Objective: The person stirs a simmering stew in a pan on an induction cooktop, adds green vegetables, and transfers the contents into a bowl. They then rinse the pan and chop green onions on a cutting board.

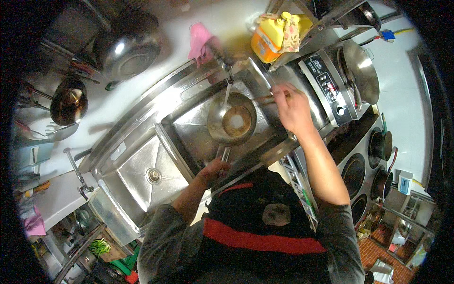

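My left hand (214,167) grips the metal handle (223,153) of a round metal pan (217,124). The pan sits tilted in the right-hand sink basin (191,142), and its bottom shows a brown ring around a pale centre. A stream of water (228,93) from the faucet (228,72) falls into it. Blurred, my right hand (292,108) is over the sink's right rim (260,72), its fingers bent. A thin brownish shape (265,99) lies by its fingertips; whether the hand holds it cannot be told.
To the left lies a second basin (136,163) with a drain. An induction cooker (326,88) carrying a wok (363,74) stands on the right, beyond it a stove with pots (383,145). Behind the sink are a yellow-orange jug (271,37) and a pink cloth (199,41).
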A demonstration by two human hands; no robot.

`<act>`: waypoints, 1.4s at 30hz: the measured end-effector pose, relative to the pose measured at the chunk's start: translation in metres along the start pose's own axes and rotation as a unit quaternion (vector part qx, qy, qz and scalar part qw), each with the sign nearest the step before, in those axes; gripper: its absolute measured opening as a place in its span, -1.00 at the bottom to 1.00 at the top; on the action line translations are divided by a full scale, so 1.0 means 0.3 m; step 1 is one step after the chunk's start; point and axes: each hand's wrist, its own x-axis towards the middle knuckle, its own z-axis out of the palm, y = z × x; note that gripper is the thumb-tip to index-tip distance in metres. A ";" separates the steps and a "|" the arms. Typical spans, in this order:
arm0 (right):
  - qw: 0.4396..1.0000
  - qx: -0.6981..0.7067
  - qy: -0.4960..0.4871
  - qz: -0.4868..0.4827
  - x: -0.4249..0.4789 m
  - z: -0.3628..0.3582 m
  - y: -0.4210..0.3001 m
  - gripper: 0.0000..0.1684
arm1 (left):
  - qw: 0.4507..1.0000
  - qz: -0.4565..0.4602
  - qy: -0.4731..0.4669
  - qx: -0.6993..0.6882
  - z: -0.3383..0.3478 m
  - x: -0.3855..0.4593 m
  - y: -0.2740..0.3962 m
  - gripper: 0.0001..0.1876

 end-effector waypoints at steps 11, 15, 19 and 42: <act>0.969 -0.082 0.068 -0.221 0.287 0.185 -0.013 -0.74 | 0.979 -0.009 0.203 0.020 -0.245 -0.189 0.062 -0.74; 0.958 -0.228 -0.004 -0.173 0.261 0.180 -0.096 -0.85 | 0.971 -0.124 0.181 0.091 -0.197 -0.287 0.084 -0.77; 0.958 -0.223 -0.023 -0.182 0.164 0.289 -0.099 -0.91 | 0.966 -0.030 0.251 0.051 -0.099 -0.259 0.180 -0.71; 0.828 0.203 0.511 0.109 -1.236 -0.737 0.803 -0.62 | 0.990 -0.023 -0.038 -0.132 0.854 -0.326 0.527 -0.58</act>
